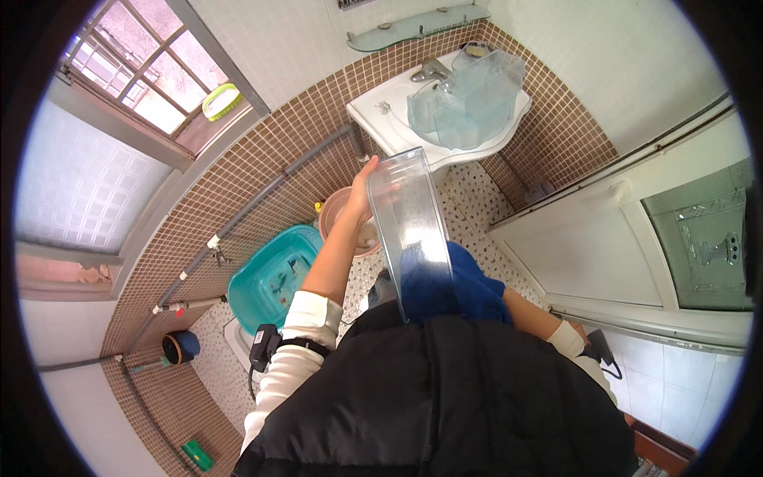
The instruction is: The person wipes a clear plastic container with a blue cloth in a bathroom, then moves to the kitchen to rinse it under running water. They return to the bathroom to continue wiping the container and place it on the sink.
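Observation:
My left hand grips the far left edge of a clear plastic bin, which is tilted in front of my body. A dark blue cloth lies against the near end of the bin, and part of it shows through the clear plastic. My right forearm runs into this cloth, which covers my right hand and hides its fingers. Beyond the bin, several clear bluish plastic bins are piled in the white washbasin, below a metal faucet.
A teal plastic tub and a pink basin stand left on the pebble-patterned floor. Grey pipes run along the tiled wall. A white framed door is at right. A glass shelf hangs above the washbasin.

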{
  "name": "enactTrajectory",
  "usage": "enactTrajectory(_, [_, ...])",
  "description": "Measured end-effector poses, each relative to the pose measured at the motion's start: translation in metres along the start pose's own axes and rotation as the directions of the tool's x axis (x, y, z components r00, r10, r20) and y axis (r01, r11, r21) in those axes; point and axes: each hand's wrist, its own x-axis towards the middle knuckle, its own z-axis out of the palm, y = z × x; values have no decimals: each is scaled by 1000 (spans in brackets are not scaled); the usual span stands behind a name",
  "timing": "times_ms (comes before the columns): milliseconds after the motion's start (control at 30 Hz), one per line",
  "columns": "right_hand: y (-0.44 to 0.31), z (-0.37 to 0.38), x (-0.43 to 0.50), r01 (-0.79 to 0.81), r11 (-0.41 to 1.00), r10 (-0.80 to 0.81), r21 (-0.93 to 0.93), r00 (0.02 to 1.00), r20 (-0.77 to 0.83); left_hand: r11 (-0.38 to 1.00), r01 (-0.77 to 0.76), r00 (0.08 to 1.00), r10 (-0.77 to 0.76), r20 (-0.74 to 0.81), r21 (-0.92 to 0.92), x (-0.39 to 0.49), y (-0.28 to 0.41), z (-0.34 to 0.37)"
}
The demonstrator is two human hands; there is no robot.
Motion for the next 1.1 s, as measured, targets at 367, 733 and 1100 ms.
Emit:
enactTrajectory(367, [14, -9, -13, -69, 989, 68, 128, 998, 17, 990, -14, 941, -34, 336, 140, -89, -84, 6])
enactTrajectory(733, [17, 16, 10, -75, 990, 80, 118, 996, -40, 902, 321, 947, -313, 76, -290, -84, -62, 26])
enactTrajectory(1100, [12, 9, 5, 2, 999, -3, 36, 1000, 22, 797, 455, 890, -388, 240, -397, -78, -79, 17])
